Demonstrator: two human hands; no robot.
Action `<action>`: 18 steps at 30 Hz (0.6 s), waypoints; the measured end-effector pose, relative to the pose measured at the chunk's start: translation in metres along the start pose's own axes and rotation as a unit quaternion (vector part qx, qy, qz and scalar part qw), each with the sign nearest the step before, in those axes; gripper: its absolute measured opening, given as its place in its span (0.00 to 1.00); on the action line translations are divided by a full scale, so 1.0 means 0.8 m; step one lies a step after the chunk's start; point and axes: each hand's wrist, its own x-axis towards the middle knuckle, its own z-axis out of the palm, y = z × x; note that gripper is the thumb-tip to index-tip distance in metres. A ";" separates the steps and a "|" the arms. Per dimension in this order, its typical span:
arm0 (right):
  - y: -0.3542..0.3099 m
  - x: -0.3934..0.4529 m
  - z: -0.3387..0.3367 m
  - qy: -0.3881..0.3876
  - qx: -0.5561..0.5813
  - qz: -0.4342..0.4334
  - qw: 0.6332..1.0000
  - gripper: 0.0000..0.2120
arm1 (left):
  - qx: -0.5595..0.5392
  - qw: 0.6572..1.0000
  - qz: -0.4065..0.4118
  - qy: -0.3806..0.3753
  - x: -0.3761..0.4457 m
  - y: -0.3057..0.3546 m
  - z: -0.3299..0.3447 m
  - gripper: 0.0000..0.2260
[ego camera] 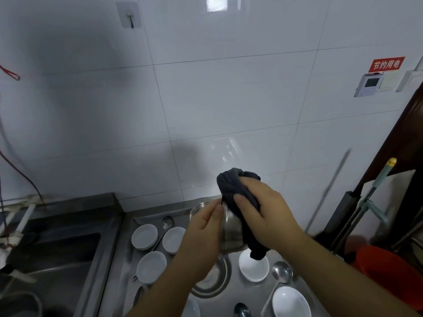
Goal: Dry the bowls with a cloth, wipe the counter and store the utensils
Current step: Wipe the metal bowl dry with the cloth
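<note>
Counter (128, 259), steel: six white bowls (253, 264), one partly cut off at the bottom edge; three spoons (282, 272); one steel bowl lying flat. Above it, left hand (203, 227) pinches rim of tilted steel bowl (231, 232), its mouth facing left. Right hand (263, 213) grips dark cloth (231, 181) against bowl's outside.

Sink (57, 255) left of counter (128, 255); bowls (144, 236) on counter
</note>
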 end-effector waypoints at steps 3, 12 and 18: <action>0.004 0.022 -0.013 0.030 0.046 0.123 0.991 0.13 | 0.043 0.998 0.035 -0.006 -0.002 0.007 -0.008 0.15; 0.034 0.028 -0.018 0.147 0.312 0.314 0.885 0.12 | -0.071 0.997 0.023 0.037 0.010 0.012 -0.015 0.17; 0.036 -0.001 0.015 0.234 0.506 0.458 0.692 0.11 | -0.194 0.973 0.004 0.129 0.027 0.012 -0.002 0.13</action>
